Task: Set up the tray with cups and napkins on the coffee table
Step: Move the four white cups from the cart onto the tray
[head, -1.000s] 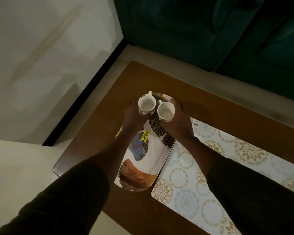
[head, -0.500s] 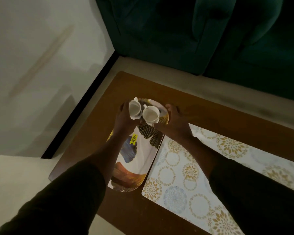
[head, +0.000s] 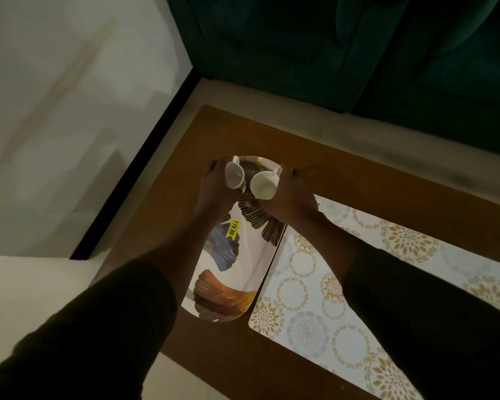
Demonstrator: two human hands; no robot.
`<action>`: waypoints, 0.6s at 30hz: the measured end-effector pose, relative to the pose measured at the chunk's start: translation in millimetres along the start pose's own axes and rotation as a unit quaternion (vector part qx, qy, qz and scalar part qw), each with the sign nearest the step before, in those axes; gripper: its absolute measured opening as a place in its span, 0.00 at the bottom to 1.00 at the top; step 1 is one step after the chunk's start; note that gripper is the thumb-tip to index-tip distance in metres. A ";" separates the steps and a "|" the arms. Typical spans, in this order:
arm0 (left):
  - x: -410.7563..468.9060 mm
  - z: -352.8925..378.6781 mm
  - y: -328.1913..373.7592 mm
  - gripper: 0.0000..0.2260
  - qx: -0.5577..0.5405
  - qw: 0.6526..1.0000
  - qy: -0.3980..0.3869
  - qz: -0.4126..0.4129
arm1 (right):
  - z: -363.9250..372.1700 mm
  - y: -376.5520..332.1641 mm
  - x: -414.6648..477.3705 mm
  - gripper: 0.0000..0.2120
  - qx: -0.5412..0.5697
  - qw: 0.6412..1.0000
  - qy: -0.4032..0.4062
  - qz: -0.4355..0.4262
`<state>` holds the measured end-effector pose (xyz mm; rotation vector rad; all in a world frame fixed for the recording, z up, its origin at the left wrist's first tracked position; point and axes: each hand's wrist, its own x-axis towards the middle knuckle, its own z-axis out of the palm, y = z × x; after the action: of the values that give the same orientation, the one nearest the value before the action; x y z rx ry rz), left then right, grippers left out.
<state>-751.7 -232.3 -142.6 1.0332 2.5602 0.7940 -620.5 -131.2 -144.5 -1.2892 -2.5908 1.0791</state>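
Note:
A long oval tray [head: 253, 256] with leaf prints and a yellow price sticker lies on the brown coffee table [head: 329, 174]. Over its far end my left hand [head: 214, 189] grips a white cup [head: 235, 176], tipped on its side with the mouth facing right. My right hand [head: 289, 194] grips a second white cup [head: 264, 185], tilted with its mouth toward me. The two cups are close together, nearly touching. I see no napkins.
A patterned white and gold table runner [head: 344, 278] lies to the right of the tray, its edge against the tray. A dark green sofa [head: 329, 47] stands beyond the table. A pale wall with a black skirting strip [head: 139, 168] runs along the left.
Both cups were upright at first; both hands have tilted them, the left cup onto its side. The view has shifted slightly.

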 end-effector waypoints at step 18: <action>7.2 -4.6 -1.6 0.28 -0.027 0.998 -0.044 -0.046 | -14.3 -11.0 14.5 0.41 0.027 0.990 -0.138 0.022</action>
<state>-759.7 -230.0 -140.0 0.9056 2.4785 0.7725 -632.6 -117.3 -130.6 -1.2723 -2.7098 1.4190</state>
